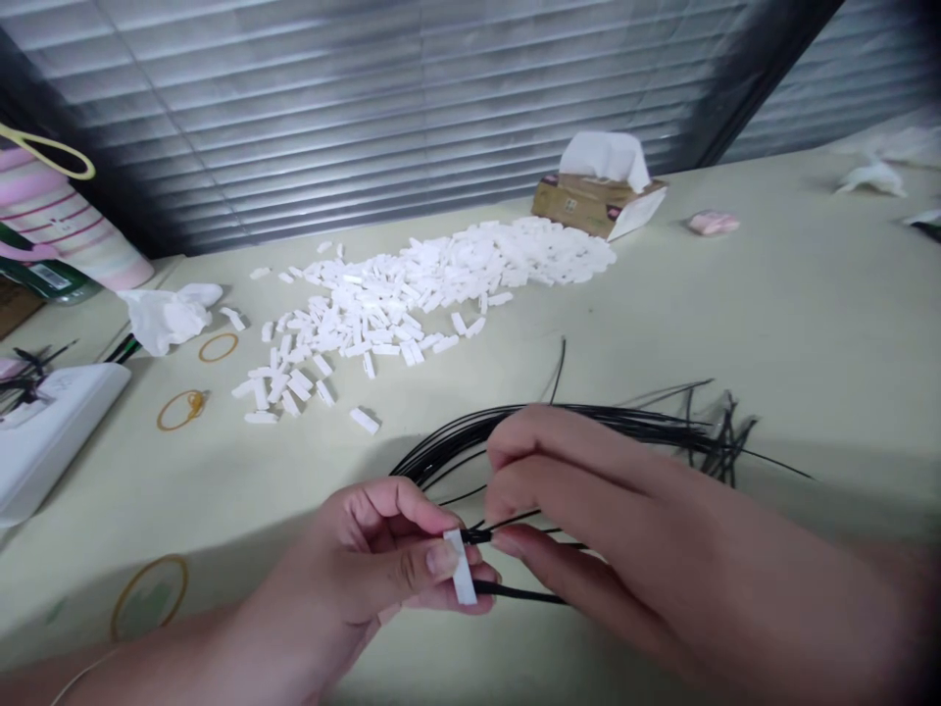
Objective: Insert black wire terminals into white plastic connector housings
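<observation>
Pinched between the thumb and fingers of my left hand (401,569) is a small white plastic connector housing (461,569). Thin black wires (515,591) run out of its right side, some at its upper part and a thicker strand lower down. My right hand (588,510) is closed, its thumb and forefinger gripping black wires just right of the housing. Its fingers hide part of these wires. Behind both hands lies a curved bundle of black wires (456,436), with loose ends spread out on the right.
A large pile of white connector housings (441,275) lies across the middle of the table. A tissue box (595,196) stands behind it. Rubber bands (151,598), a crumpled tissue (173,314), a white case (59,431) and a striped bottle (74,221) are at the left.
</observation>
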`<state>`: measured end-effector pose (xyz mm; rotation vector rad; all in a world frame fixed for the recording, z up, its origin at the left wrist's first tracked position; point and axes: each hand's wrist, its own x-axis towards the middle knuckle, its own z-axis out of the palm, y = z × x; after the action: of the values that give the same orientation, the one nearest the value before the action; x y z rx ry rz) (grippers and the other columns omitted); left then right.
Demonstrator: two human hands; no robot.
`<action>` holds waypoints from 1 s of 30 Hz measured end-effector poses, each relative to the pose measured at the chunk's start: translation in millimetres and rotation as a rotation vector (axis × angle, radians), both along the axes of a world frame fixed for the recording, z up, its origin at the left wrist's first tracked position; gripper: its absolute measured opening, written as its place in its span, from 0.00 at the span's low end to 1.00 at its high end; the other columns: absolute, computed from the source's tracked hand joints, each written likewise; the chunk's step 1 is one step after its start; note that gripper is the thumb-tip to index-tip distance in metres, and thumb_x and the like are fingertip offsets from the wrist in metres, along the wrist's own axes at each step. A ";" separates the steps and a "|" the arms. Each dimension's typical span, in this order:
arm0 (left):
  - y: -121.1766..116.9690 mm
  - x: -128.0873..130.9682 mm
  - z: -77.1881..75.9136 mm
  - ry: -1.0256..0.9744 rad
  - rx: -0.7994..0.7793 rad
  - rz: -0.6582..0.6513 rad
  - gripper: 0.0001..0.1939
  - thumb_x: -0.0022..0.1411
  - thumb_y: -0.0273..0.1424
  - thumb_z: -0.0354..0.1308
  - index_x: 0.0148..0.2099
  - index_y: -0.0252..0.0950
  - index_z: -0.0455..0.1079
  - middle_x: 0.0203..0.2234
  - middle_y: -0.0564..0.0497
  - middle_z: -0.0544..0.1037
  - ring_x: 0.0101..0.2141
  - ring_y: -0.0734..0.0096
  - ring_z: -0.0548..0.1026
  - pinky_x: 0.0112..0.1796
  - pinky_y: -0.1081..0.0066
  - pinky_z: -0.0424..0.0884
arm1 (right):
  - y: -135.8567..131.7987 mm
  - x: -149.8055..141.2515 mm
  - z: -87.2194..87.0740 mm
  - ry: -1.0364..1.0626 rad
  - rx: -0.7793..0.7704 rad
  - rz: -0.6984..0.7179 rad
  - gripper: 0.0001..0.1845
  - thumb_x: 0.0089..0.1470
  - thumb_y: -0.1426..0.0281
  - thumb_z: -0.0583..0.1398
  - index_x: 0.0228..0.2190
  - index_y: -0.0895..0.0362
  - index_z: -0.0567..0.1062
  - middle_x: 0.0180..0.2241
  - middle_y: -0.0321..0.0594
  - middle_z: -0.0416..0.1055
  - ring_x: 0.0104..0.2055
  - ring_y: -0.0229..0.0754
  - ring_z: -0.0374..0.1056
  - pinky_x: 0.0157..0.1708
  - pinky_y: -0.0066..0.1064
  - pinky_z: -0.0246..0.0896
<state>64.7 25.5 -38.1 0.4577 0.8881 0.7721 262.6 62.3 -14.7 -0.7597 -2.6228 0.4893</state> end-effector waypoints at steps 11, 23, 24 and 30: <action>0.6 0.1 2.1 -0.022 -0.015 0.010 0.06 0.50 0.26 0.70 0.29 0.33 0.75 0.24 0.50 0.81 0.28 0.75 0.79 0.34 0.77 0.76 | 4.4 3.7 -4.1 -0.103 0.043 0.071 0.11 0.52 0.80 0.53 0.24 0.55 0.70 0.28 0.39 0.67 0.34 0.39 0.62 0.35 0.31 0.60; -0.5 0.1 1.4 -0.069 -0.009 0.004 0.06 0.50 0.25 0.70 0.29 0.33 0.76 0.24 0.50 0.81 0.29 0.74 0.80 0.33 0.77 0.77 | 3.4 2.2 1.6 -0.017 0.101 0.008 0.14 0.55 0.79 0.51 0.22 0.57 0.70 0.28 0.39 0.67 0.27 0.35 0.60 0.28 0.28 0.55; -0.1 0.0 1.0 -0.070 -0.007 0.004 0.06 0.50 0.25 0.70 0.29 0.33 0.76 0.24 0.50 0.81 0.29 0.74 0.80 0.34 0.77 0.77 | 3.1 1.8 1.9 -0.016 0.100 0.003 0.14 0.55 0.79 0.51 0.22 0.57 0.70 0.28 0.39 0.67 0.27 0.35 0.60 0.28 0.28 0.55; -0.7 -0.4 -1.8 -0.063 -0.015 -0.002 0.06 0.51 0.25 0.70 0.29 0.33 0.75 0.25 0.51 0.82 0.28 0.75 0.80 0.34 0.76 0.77 | 1.3 0.2 2.2 -0.039 0.092 -0.016 0.15 0.56 0.79 0.50 0.22 0.56 0.70 0.26 0.38 0.67 0.27 0.35 0.61 0.29 0.28 0.56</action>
<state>64.2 24.8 -39.9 0.4188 0.8339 0.7731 262.8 63.6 -12.5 -0.7676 -2.6529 0.3495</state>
